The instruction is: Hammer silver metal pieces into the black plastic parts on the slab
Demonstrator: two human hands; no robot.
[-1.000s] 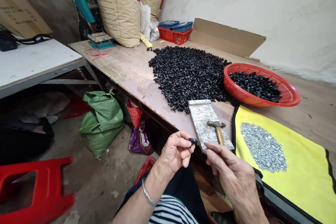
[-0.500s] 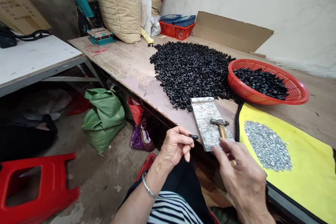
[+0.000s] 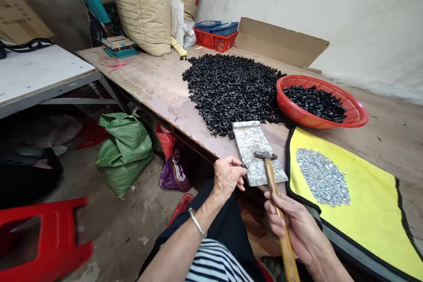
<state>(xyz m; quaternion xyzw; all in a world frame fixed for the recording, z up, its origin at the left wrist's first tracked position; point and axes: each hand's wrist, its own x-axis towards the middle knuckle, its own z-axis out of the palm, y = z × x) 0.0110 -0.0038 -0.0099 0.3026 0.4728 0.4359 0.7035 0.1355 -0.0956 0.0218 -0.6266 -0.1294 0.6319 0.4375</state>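
Note:
Between the thumb and fingers of my left hand [image 3: 228, 178] is a small black plastic part [image 3: 245, 166], held at the left edge of a scuffed grey metal plate [image 3: 253, 141]. My right hand [image 3: 294, 222] is closed around the wooden handle of a hammer [image 3: 271, 176]. The hammer's head lies over the plate, to the right of the black part; whether it touches the plate I cannot tell. Behind the plate spreads a big pile of black plastic parts [image 3: 231, 88]. Small silvery metal pieces [image 3: 322, 177] lie heaped on a yellow cloth [image 3: 373, 211] at the right.
A red plastic basket [image 3: 358, 112] with more black parts stands behind the cloth. Large paper sacks [image 3: 140, 9], a red crate [image 3: 216, 40] and a cardboard sheet [image 3: 280, 42] line the back. Left on the floor are a green sack [image 3: 125, 154] and a red stool [image 3: 62, 233].
My right hand has closed around the hammer's handle, which now shows farther down toward me. My left hand has brought the black part to the plate's edge. The view has shifted slightly.

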